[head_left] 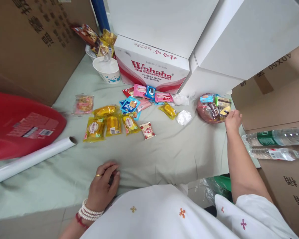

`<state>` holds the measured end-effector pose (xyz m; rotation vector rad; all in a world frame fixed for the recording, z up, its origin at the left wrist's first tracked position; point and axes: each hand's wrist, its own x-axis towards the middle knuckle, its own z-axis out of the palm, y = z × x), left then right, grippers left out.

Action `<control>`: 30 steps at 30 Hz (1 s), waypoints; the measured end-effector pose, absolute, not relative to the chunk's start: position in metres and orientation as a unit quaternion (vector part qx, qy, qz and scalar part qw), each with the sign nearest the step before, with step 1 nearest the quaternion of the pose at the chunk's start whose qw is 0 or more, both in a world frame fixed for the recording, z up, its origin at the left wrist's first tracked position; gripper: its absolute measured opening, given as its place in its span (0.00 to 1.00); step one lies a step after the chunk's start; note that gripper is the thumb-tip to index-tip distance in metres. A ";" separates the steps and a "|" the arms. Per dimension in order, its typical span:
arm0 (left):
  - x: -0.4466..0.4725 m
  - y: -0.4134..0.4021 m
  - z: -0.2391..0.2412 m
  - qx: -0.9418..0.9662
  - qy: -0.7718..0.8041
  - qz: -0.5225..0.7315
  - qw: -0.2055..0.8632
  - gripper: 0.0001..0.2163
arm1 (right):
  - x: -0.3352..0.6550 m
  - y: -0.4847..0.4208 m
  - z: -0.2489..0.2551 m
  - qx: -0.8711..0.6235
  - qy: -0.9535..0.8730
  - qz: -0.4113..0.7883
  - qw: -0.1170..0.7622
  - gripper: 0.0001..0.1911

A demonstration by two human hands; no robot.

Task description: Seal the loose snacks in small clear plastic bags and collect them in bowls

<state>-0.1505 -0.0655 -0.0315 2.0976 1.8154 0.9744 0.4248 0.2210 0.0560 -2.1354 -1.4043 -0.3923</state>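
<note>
My right hand [233, 120] reaches to the right edge of a reddish bowl [201, 114] filled with small wrapped snacks. Its fingers are pinched at a yellow-and-dark snack packet [225, 113] on top; the fingertips partly hide the contact. A blue packet [206, 98] and a green-brown packet [223, 101] lie in the same bowl. Low on the cloth, my left hand [103, 184] rests with curled fingers and nothing visible in them. Ahead of it are yellow-wrapped cakes [113, 125], a white-and-red packet [147, 130], blue packets [130, 105] and pink packets [163, 97].
Behind the snacks stands a Wahaha carton [151, 71], beside white boxes [214, 76]. Paper cups [107, 70] are at back left. A red container [22, 126] and a white tube [35, 159] lie left. Plastic bottles [279, 137] lie right, against cardboard [274, 96].
</note>
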 end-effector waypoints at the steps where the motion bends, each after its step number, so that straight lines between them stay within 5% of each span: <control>1: -0.152 -0.067 -0.031 0.701 0.619 0.338 0.111 0.08 | 0.418 0.216 0.060 -0.789 -0.516 -0.166 0.290 0.15; 4: -0.154 -0.069 -0.029 0.674 0.629 0.361 0.138 0.08 | 0.374 0.197 0.062 -0.739 -0.560 -0.180 0.328 0.15; 12: -0.152 -0.071 -0.023 0.659 0.633 0.371 0.163 0.06 | 0.247 0.186 -0.005 -0.664 -0.704 0.131 0.216 0.11; 20: -0.156 -0.080 -0.008 0.567 0.679 0.414 0.214 0.06 | 0.266 0.170 0.002 -0.694 -0.643 0.153 0.286 0.18; 26: -0.121 -0.028 0.013 0.546 0.616 0.469 0.320 0.06 | 0.257 0.137 0.019 -0.701 -0.626 0.044 0.338 0.15; 30: -0.074 0.012 0.038 0.572 0.529 0.476 0.408 0.08 | 0.237 0.107 0.039 -0.676 -0.597 0.094 0.421 0.13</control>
